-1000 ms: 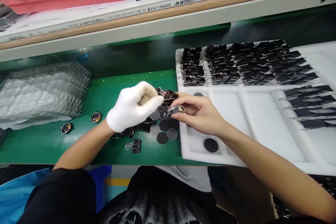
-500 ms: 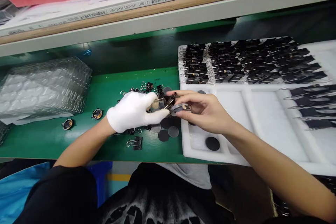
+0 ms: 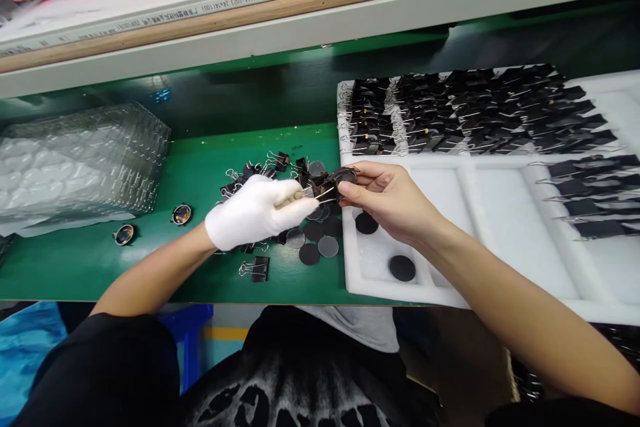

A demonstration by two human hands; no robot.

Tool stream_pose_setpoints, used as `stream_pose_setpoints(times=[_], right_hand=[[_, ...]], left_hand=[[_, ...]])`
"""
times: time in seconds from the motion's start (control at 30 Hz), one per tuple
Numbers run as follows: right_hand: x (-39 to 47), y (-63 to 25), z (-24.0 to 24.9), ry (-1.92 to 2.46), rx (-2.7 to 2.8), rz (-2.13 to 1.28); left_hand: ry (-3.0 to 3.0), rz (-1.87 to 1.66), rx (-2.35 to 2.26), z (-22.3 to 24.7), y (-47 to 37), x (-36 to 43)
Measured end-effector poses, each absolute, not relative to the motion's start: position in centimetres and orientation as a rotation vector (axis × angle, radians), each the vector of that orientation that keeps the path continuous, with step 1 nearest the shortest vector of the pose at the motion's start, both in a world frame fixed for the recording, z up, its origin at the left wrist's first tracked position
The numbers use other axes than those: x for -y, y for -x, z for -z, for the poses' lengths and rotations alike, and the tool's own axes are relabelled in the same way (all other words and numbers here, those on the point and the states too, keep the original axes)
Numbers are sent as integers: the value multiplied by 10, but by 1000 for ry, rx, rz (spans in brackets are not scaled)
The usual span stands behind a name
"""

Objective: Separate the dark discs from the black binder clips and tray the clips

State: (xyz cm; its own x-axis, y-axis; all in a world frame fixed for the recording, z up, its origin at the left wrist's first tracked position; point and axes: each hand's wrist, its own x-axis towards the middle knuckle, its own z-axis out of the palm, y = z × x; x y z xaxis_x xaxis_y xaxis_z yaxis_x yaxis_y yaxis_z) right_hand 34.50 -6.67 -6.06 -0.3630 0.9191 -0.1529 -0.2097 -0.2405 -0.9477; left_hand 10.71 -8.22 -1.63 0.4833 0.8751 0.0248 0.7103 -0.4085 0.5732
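Observation:
My left hand (image 3: 255, 213), in a white glove, is closed on the wire handles of a black binder clip (image 3: 323, 187). My bare right hand (image 3: 395, 200) pinches a small dark round part (image 3: 346, 175) between thumb and fingers. The clip and the part meet between my hands; whether the jaws are around the part I cannot tell. Below them lie several dark and grey discs (image 3: 327, 246) on the green bench. A pile of binder clips (image 3: 240, 180) is partly hidden behind my glove, and a single clip (image 3: 260, 269) lies nearer the bench edge.
On the right, a white foam tray (image 3: 353, 267) holds rows of clipped black pieces (image 3: 495, 110) and loose black discs (image 3: 402, 268). Stacked clear plastic trays (image 3: 85, 160) stand at left, beside two small round parts (image 3: 181, 214). A shelf edge (image 3: 300, 20) crosses above the bench (image 3: 200, 273).
My right hand has turned the round part and brought it in against the clip, slightly up and left. The left hand keeps its grip on the clip. The view has shifted a little.

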Motion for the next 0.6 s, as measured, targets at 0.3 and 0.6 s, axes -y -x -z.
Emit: stream_pose_setpoints(times=[0.3, 0.6], right_hand=[[60, -349, 59, 909, 981, -1694], [52, -352, 69, 967, 909, -1712]], left_hand=[[-2258, -402, -1633, 7, -83, 35], [-2220, -17, -1694, 29, -63, -36]])
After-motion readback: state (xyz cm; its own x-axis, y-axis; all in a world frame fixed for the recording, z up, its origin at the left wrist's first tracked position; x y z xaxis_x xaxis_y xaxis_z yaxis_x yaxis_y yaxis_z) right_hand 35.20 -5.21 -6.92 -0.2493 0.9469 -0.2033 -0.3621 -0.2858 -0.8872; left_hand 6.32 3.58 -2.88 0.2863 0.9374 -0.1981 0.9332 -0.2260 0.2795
